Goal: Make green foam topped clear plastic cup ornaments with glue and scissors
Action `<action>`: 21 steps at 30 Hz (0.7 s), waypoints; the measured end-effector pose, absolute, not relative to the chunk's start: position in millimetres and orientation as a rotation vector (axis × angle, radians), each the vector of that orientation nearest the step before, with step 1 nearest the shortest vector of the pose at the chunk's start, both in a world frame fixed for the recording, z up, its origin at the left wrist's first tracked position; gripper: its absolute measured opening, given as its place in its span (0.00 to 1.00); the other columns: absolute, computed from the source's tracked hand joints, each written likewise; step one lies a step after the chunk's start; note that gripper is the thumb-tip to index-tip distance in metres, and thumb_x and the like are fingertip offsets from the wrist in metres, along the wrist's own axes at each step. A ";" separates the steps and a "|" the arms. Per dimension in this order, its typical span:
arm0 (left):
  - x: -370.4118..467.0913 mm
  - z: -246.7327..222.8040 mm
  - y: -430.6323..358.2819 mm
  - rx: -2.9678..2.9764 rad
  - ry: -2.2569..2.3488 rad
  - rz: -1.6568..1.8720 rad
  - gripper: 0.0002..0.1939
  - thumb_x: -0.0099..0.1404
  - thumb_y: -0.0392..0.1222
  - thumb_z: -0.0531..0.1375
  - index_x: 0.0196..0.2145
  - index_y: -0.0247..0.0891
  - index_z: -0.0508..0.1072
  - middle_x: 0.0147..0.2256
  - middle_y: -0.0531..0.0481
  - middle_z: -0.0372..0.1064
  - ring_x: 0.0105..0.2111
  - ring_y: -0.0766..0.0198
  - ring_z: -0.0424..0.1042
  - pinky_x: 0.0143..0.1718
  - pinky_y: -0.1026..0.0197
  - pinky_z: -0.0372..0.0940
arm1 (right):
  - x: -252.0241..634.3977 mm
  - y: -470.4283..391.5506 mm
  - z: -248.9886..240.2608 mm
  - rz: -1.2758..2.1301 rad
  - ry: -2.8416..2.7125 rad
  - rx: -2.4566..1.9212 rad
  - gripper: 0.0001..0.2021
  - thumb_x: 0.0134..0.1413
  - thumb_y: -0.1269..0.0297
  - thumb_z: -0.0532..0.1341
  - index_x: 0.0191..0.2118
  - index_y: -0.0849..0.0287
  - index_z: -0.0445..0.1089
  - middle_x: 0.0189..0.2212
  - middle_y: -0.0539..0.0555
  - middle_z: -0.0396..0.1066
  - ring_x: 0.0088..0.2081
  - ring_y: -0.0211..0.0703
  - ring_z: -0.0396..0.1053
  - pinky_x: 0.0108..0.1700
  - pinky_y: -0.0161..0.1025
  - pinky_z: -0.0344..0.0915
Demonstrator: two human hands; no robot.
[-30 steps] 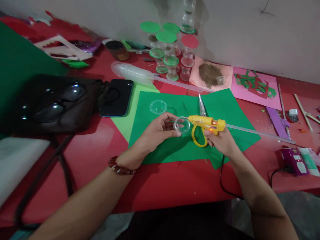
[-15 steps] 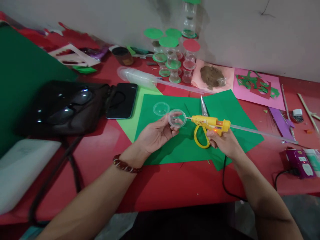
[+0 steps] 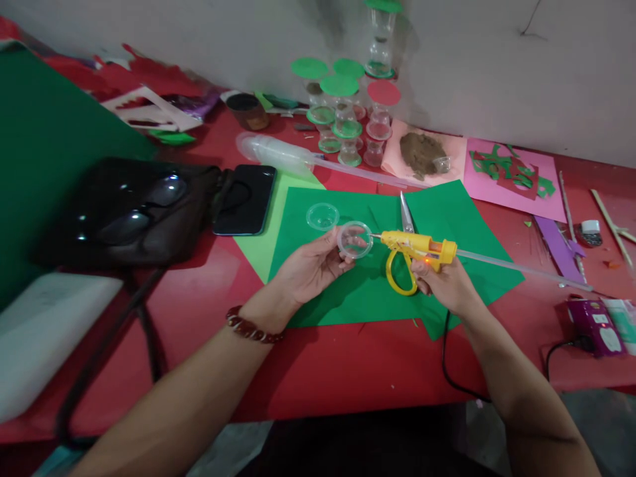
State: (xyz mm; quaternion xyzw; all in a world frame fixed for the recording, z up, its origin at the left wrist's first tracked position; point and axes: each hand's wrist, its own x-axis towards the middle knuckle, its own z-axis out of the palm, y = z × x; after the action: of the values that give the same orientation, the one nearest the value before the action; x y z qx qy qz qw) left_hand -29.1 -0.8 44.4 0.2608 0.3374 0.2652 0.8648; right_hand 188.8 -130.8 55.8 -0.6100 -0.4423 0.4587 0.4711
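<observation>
Between the fingertips of my left hand (image 3: 318, 265) is a small clear plastic cup (image 3: 354, 240), its round rim facing up toward me. My right hand (image 3: 444, 281) is closed around the handle of a yellow hot glue gun (image 3: 417, 245), whose small orange light glows. The gun's nozzle meets the right side of the cup's rim, and a long clear glue stick (image 3: 521, 267) juts from its back. Behind my left hand a second clear cup (image 3: 322, 216) rests on green paper (image 3: 342, 305). Yellow-handled scissors (image 3: 401, 273) lie partly under the glue gun.
Along the wall stand clear cup stacks with green and red discs (image 3: 342, 85). Brown sand (image 3: 422, 154) and paper scraps (image 3: 511, 173) sit on pink sheets. At left are a phone (image 3: 246, 200) and a dark bag (image 3: 183, 225) with glasses. A purple power box (image 3: 595, 326) stands right.
The cup in my left hand has turned slightly and shifted a little right and down. The glue gun stays at its rim, nearly still. The whole view has moved slightly.
</observation>
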 end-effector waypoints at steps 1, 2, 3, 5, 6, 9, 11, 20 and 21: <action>-29.2 44.0 -1.0 0.545 0.706 0.555 0.10 0.74 0.38 0.60 0.42 0.33 0.82 0.37 0.44 0.78 0.27 0.69 0.69 0.30 0.68 0.71 | 188.8 -130.8 55.8 1.125 -1.086 -1.495 0.27 0.53 0.34 0.67 0.32 0.56 0.66 0.16 0.42 0.60 0.16 0.32 0.57 0.19 0.33 0.56; -29.3 43.6 -1.0 0.546 0.701 0.553 0.10 0.73 0.38 0.61 0.42 0.33 0.82 0.36 0.45 0.78 0.27 0.70 0.69 0.30 0.68 0.71 | 188.8 -130.8 56.1 1.127 -1.090 -1.496 0.27 0.53 0.34 0.67 0.32 0.56 0.66 0.16 0.42 0.60 0.17 0.32 0.57 0.19 0.33 0.56; -29.4 43.2 -1.0 0.550 0.693 0.552 0.09 0.73 0.38 0.61 0.41 0.33 0.82 0.36 0.45 0.78 0.26 0.70 0.68 0.29 0.68 0.71 | 188.8 -130.9 56.6 1.129 -1.095 -1.500 0.27 0.53 0.34 0.67 0.32 0.56 0.65 0.16 0.42 0.60 0.17 0.32 0.57 0.19 0.33 0.56; -29.5 42.1 -0.7 0.557 0.684 0.544 0.10 0.73 0.40 0.61 0.41 0.33 0.82 0.35 0.46 0.77 0.25 0.71 0.67 0.29 0.68 0.70 | 188.8 -131.0 58.1 1.128 -1.101 -1.510 0.27 0.54 0.34 0.67 0.32 0.55 0.65 0.15 0.42 0.60 0.17 0.32 0.57 0.19 0.33 0.56; -29.6 41.3 -0.3 0.556 0.688 0.541 0.10 0.74 0.41 0.61 0.40 0.33 0.82 0.34 0.46 0.77 0.25 0.71 0.67 0.29 0.68 0.70 | 188.8 -131.1 58.7 1.127 -1.104 -1.516 0.26 0.54 0.34 0.67 0.31 0.55 0.65 0.15 0.42 0.59 0.16 0.32 0.57 0.19 0.33 0.56; -30.1 38.6 1.1 0.553 0.709 0.527 0.14 0.76 0.45 0.60 0.39 0.33 0.82 0.34 0.46 0.76 0.27 0.70 0.69 0.29 0.68 0.70 | 189.4 -131.1 59.4 1.119 -1.109 -1.530 0.26 0.55 0.35 0.66 0.31 0.55 0.65 0.14 0.42 0.59 0.16 0.32 0.57 0.19 0.34 0.55; -30.6 36.8 2.0 0.563 0.706 0.515 0.17 0.76 0.47 0.59 0.38 0.33 0.82 0.33 0.45 0.75 0.27 0.69 0.69 0.29 0.68 0.70 | 189.8 -131.1 58.8 1.120 -1.113 -1.534 0.25 0.55 0.36 0.66 0.31 0.55 0.65 0.14 0.42 0.59 0.16 0.32 0.57 0.19 0.34 0.56; -27.7 41.2 0.5 0.529 0.709 0.546 0.16 0.76 0.45 0.60 0.36 0.32 0.81 0.32 0.47 0.74 0.27 0.70 0.69 0.28 0.69 0.68 | 188.5 -131.9 56.6 1.107 -1.121 -1.524 0.25 0.55 0.37 0.67 0.29 0.54 0.64 0.15 0.42 0.59 0.17 0.32 0.56 0.19 0.34 0.57; -27.2 42.3 0.1 0.523 0.720 0.549 0.16 0.76 0.45 0.60 0.36 0.33 0.81 0.32 0.47 0.74 0.27 0.70 0.68 0.27 0.69 0.68 | 188.3 -132.0 56.5 1.105 -1.115 -1.532 0.25 0.55 0.37 0.67 0.29 0.54 0.65 0.15 0.42 0.59 0.16 0.32 0.56 0.19 0.34 0.57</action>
State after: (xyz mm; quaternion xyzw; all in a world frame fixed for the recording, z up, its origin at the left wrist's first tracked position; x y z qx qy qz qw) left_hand -27.2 0.1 42.3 0.2497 0.3440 0.2621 0.8664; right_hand 188.3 -132.0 56.5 -0.6213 -0.4522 0.4483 0.4566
